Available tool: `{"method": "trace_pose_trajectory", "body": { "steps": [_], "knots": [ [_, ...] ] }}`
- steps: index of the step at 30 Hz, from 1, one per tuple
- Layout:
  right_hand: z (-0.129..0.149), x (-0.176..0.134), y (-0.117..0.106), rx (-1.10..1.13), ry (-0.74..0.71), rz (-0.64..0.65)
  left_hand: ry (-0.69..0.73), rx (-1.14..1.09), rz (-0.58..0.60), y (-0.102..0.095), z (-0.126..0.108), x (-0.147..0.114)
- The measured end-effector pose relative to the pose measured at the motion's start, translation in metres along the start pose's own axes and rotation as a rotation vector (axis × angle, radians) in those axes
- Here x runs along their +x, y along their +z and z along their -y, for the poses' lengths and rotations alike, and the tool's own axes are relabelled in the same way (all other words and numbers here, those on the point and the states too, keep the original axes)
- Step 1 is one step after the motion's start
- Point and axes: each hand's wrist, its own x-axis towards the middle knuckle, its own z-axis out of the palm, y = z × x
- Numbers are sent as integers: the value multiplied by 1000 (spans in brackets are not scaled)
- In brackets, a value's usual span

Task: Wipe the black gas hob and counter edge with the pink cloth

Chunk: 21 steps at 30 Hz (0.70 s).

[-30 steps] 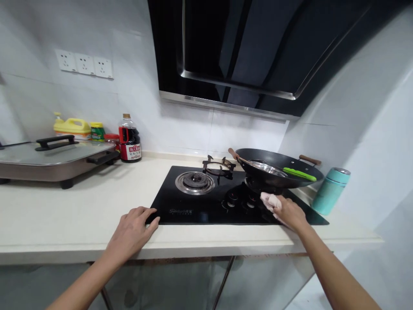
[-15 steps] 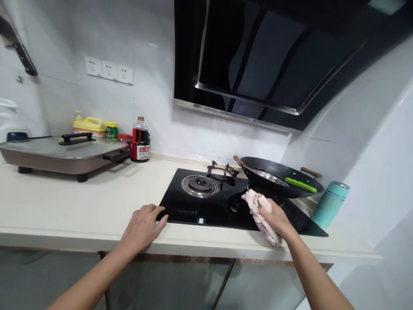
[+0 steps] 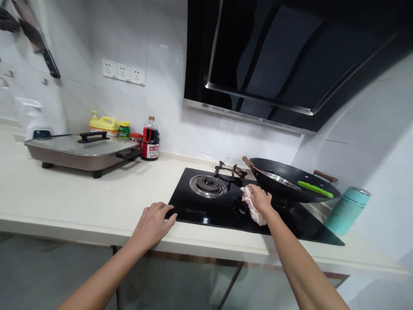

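My right hand [image 3: 260, 200] grips a crumpled pale pink cloth [image 3: 253, 208] on the middle of the black gas stove [image 3: 222, 215], beside its control knobs, which the cloth partly hides. My left hand [image 3: 155, 224] rests on the counter at the stove's front left corner, fingers apart, fingertips at the glass edge, holding nothing. Left of the cloth lies the bare round burner [image 3: 208, 186]. Its black pot support [image 3: 230, 171] has been set behind, at the stove's back edge. A black wok [image 3: 274, 165] with wooden handles sits over the stove's right side.
In the wok lies a green-handled utensil [image 3: 314, 189]. A turquoise flask [image 3: 348, 210] stands tilted in view at the right. Left are a lidded electric pan [image 3: 77, 159], a soy sauce bottle [image 3: 150, 140] and a spray bottle [image 3: 34, 118]. The range hood [image 3: 258, 60] hangs overhead.
My right hand has moved the cloth back and slightly left on the stove, away from the front edge. My left hand stays at the stove's corner. The view has shifted left.
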Motion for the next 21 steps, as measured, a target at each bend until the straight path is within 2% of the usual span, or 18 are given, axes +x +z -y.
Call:
{"method": "trace_pose_trajectory", "body": {
  "steps": [3,6,14,21],
  "knots": [
    [-3,-1,-2,-45,-76,83,3,-11,2,0,-1,0],
    [-4,-8,-6,-91,-113,103,-2,-32,-7,-1,-2,0],
    [8,-49,-7,-141,-185,14,-13,-16,2,0,-3,0],
    [12,-86,-10,-133,-153,-38,-8,32,22,-3,-6,0]
  ]
}}
